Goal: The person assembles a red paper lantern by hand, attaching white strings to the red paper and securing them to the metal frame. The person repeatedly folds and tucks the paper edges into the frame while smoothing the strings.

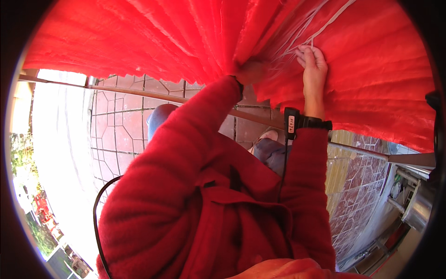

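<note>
red sleeves (158, 158) lie nearest, toward eight o'clock. red cloth (116, 37) spans ten to three; judged light, soft, slippery, best held by gathered folds. right hand (315, 65), one o'clock: fingertips together, apparently pinching white cord (331, 22). left hand (253, 72), twelve: blurred, finger state undeterminable. cloth's edge nears brown rail (139, 93); room appears over tiles (107, 125), nine o'clock.

You see a thin red cloth (371, 83) with a soft sheen, its pleats smooth and its edge rough. Against the cloth run pale, stringy cords (331, 19). Nearer you than the cloth, your red sleeve (158, 144) looks matt and fuzzy, and your black wrist device (291, 123) like smooth plastic. Beneath the cloth's edge, you have hard-looking paving tiles (118, 104); beyond its lower right, a silvery container (419, 209) gleams like polished metal.
</note>
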Demonstrator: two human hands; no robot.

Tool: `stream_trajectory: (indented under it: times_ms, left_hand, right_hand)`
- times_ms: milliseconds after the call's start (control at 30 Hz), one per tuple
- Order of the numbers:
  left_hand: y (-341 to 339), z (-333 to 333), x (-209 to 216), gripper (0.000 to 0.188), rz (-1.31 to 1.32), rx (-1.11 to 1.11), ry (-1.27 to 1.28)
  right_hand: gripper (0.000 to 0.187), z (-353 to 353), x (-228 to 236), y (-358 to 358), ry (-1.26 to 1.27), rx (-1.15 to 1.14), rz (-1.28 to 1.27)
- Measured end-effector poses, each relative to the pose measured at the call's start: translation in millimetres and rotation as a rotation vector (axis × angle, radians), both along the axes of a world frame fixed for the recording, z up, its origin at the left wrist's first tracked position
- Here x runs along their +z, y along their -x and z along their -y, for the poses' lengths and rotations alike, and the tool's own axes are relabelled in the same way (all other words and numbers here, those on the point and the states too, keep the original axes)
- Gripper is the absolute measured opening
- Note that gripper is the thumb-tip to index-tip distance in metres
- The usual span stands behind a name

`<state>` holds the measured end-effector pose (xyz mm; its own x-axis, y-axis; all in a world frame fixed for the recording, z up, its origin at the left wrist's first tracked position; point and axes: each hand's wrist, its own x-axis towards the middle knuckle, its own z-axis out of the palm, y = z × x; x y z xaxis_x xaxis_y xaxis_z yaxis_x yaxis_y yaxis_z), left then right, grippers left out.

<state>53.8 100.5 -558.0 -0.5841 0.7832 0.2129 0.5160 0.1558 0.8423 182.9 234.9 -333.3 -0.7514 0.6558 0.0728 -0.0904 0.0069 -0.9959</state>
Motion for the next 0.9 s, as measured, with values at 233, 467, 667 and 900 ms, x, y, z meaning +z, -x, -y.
stream_trajectory:
  times_ms: [233, 467, 667, 900]
  left_hand:
    - [15.2, 36.9, 1.3, 0.022, -0.021, 0.109, 0.259]
    - [18.1, 44.5, 4.1, 0.022, 0.018, 0.142, 0.326]
    - [3.6, 40.9, 42.0, 0.022, 0.143, 0.025, 0.340]
    - [-41.4, 50.4, 119.0, 0.023, 0.257, 0.002, 0.445]
  right_hand:
    - [0.024, -11.7, 0.2, 2.4, 0.055, -0.128, -0.080]
    - [0.024, -7.0, -1.8, 4.1, 0.046, -0.026, -0.002]
    - [0.025, 2.6, -8.9, 7.7, -0.330, 0.075, 0.159]
    - [0.030, 9.1, 15.0, -7.1, -0.729, 0.080, 0.376]
